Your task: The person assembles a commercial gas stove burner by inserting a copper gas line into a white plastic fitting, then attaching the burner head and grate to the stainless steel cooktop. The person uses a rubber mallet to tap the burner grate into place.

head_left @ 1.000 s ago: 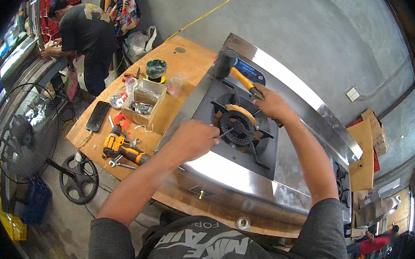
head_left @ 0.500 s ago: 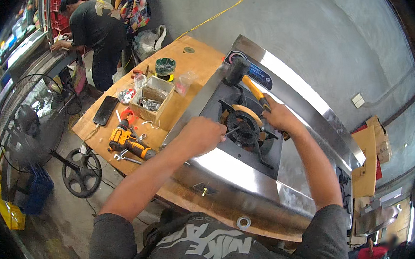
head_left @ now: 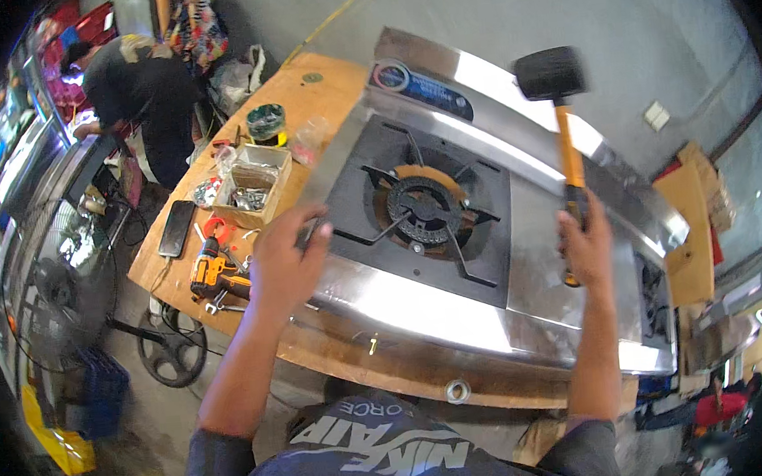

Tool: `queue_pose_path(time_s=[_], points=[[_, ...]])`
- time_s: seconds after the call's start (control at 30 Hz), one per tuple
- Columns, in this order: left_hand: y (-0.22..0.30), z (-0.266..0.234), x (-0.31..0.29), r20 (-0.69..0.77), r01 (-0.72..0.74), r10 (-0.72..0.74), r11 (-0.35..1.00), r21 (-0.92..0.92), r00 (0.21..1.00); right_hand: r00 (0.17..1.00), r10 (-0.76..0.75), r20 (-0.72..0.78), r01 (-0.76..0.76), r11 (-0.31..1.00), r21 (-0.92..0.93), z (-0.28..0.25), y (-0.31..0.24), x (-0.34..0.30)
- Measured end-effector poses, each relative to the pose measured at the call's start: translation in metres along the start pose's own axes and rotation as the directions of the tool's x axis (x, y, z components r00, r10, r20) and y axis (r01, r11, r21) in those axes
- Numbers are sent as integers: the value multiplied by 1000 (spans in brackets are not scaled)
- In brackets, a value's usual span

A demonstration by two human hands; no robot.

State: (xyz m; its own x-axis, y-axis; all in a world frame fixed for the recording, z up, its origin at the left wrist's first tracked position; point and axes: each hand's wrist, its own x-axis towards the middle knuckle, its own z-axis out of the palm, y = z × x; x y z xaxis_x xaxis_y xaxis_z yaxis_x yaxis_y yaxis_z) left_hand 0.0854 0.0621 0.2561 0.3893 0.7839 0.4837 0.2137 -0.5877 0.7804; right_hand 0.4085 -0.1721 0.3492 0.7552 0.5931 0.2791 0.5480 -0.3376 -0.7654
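My right hand [head_left: 587,244] is closed around the yellow-and-black handle of a rubber mallet [head_left: 551,74], its black head raised above the back of a stainless steel gas stove [head_left: 386,305]. My left hand [head_left: 288,254] is over the stove's left front edge, with its fingers curled around a small dark thing that I cannot make out. Between the hands lies a black burner plate [head_left: 355,195] with a round burner [head_left: 428,209] and pronged pan supports. Another burner [head_left: 653,302] shows at the stove's right end.
Left of the stove, the wooden table [head_left: 332,72] bears an open parts box [head_left: 262,180], a yellow-black cordless drill [head_left: 214,273], a phone [head_left: 176,229] and a tape roll [head_left: 266,122]. A pedestal fan [head_left: 62,281] stands at left. A person [head_left: 144,95] bends over work behind it.
The mallet has risen from the burner plate's far corner and swung right with my right hand. My left hand has drawn back left from the burner to the stove's edge.
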Motion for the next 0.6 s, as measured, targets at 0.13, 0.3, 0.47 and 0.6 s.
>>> queue_pose_path(time_s=[0.13,0.3,0.47,0.6], points=[[1,-26,-36,15,-212,213,963,168,977,992,66,-105,-36,962,271,-46,48,-15],[-42,-36,-77,-177,-202,219,973,109,959,928,362,-94,-316,893,320,-73,105,-40],[-38,-30,-66,-58,-114,145,925,363,988,883,460,-91,-456,888,63,-85,122,-36],[-35,-46,-84,-14,-71,85,902,427,996,817,555,-157,-561,828,10,-92,117,-36]])
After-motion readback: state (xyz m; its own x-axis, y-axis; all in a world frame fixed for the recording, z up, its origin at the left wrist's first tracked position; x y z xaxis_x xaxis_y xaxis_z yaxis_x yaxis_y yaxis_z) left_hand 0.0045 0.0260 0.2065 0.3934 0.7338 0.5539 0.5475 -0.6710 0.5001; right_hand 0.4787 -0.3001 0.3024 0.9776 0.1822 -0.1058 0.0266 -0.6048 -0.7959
